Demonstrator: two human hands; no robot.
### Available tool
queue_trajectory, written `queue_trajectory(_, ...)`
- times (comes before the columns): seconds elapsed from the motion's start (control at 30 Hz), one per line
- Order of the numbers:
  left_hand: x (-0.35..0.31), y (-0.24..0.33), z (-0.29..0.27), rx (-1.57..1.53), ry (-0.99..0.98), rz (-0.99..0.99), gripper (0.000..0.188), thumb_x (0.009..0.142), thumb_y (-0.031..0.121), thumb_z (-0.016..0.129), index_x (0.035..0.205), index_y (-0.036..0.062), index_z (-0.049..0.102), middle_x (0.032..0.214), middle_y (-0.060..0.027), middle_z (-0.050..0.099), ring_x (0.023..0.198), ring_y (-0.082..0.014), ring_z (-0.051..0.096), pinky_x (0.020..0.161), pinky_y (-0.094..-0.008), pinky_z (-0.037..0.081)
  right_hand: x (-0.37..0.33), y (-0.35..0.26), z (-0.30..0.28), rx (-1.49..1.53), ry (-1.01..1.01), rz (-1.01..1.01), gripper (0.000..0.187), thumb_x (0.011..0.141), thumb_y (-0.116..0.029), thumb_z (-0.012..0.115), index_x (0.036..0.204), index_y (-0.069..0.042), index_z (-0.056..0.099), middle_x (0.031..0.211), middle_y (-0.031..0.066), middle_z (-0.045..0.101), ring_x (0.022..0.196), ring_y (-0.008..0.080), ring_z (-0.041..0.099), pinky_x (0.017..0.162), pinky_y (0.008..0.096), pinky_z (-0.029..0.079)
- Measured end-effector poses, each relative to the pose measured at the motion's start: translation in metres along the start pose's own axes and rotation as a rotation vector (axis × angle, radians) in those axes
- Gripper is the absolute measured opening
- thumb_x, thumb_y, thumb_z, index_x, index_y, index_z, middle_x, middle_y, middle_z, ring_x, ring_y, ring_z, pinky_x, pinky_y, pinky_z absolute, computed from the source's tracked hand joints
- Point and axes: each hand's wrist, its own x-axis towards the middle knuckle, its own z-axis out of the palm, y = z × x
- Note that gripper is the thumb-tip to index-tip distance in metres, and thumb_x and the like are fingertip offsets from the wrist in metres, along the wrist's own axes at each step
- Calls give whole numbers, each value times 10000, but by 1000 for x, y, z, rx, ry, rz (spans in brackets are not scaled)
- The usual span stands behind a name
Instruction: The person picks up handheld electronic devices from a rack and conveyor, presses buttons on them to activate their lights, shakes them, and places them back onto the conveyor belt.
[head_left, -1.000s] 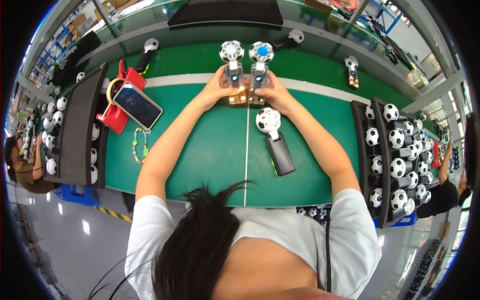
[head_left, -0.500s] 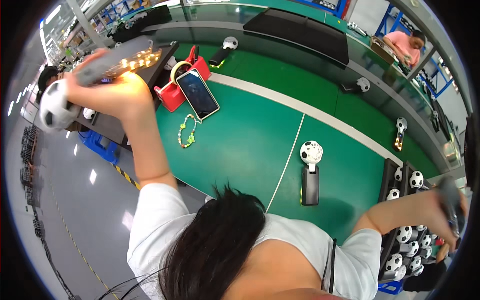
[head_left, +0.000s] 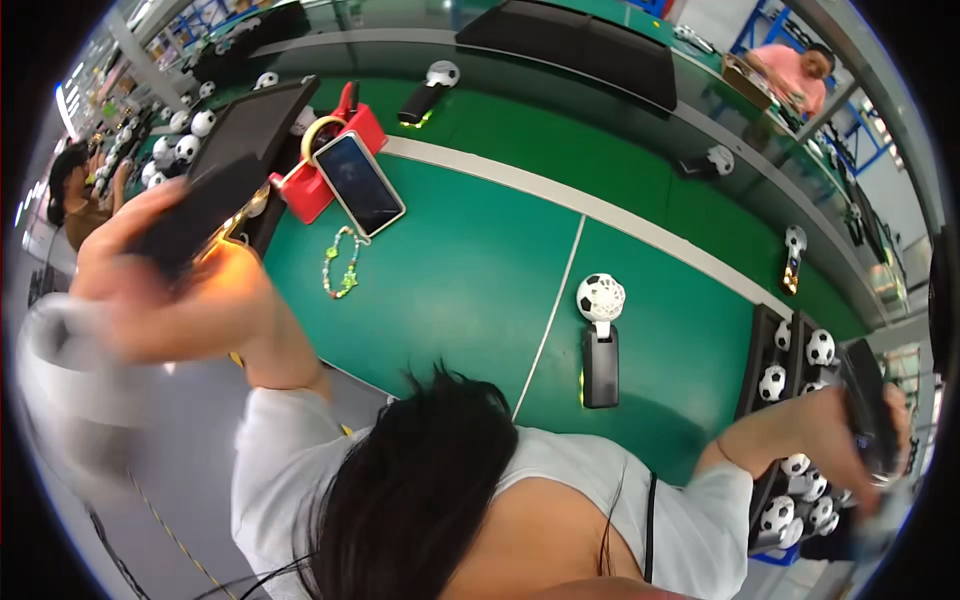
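Note:
At the far left, my left hand [head_left: 215, 300] is closed around a black handheld device [head_left: 195, 220] with warm yellow lights glowing along its edge. A blurred white-and-black ball shape [head_left: 80, 380] is beside that wrist; whether it joins the device is unclear. On the right side, my right hand [head_left: 835, 435] grips another dark handheld device [head_left: 868, 410], raised over racks of soccer-ball pieces. Between the arms, a black device with a soccer-ball head [head_left: 601, 365] lies on the green table [head_left: 450, 270], its left edge glowing yellow-green.
A phone [head_left: 360, 185] leans on a red holder [head_left: 310, 190], with a beaded strap [head_left: 342, 270] beside it. Dark racks [head_left: 757, 370] hold several ball-headed pieces at right. More devices, including one [head_left: 430, 95], lie on the green conveyor [head_left: 560, 150]. Co-workers sit at far left and far right.
My left hand has moved down and left with its device, and the blurred ball has swung lower. My right hand has shifted slightly left and down, still gripping. The view has shifted slightly.

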Motion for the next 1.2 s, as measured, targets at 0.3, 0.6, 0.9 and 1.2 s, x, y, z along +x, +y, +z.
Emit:
queue_trajectory(0.3,-92,-171,136,114,-681,241,290,638,197,753,831,26,622,749,-101,655,634,-239,643,582,-317,507,-124,94,66,-323,-1109,121,428,787,-245,724,1067,-21,490,833,125,653,728,287,664,619,340,520)
queue_trajectory(0.6,-239,-342,214,705,-975,-225,533,723,423,721,1028,7,590,1067,-192,567,1053,-383,505,881,-491,432,-309,284,55,-608,-1007,536,397,865,-378,607,800,14,625,746,228,624,735,404,606,733,479,460)
queue_trajectory(0.9,-144,-410,106,1255,-470,-175,546,716,269,754,1144,20,523,1170,-131,549,1175,-341,461,986,-521,362,-239,332,-8,-1471,-1008,778,718,655,-635,696,1253,-262,565,1223,235,510,1101,417,508,929,514,416)
queue_trajectory(1.2,-141,-423,114,236,-278,-740,403,799,329,705,941,-39,620,874,-132,651,730,-226,628,667,-367,490,-229,331,-77,425,304,1550,468,811,-184,610,1198,36,464,975,181,570,789,249,601,630,272,513)
